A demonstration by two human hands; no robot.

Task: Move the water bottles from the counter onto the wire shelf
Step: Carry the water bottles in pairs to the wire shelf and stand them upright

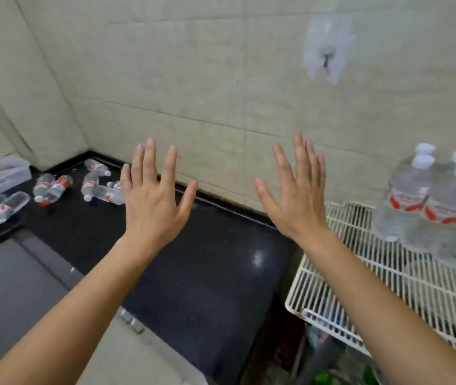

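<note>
one view only, from the head camera i am wearing, wide-angle, aimed forward and down. it sits close above my forearms; my left hand (153,202) and right hand (294,197) fall mid-frame. it faces the tiled wall (221,79) squarely, with the black counter (207,262) below, its far left corner well off, and the white wire shelf (388,276) near at lower right. edges bend. no second view to compare.

Red-and-white labels (404,202) on the water bottles (415,207), lettering too blurred to read.
</note>
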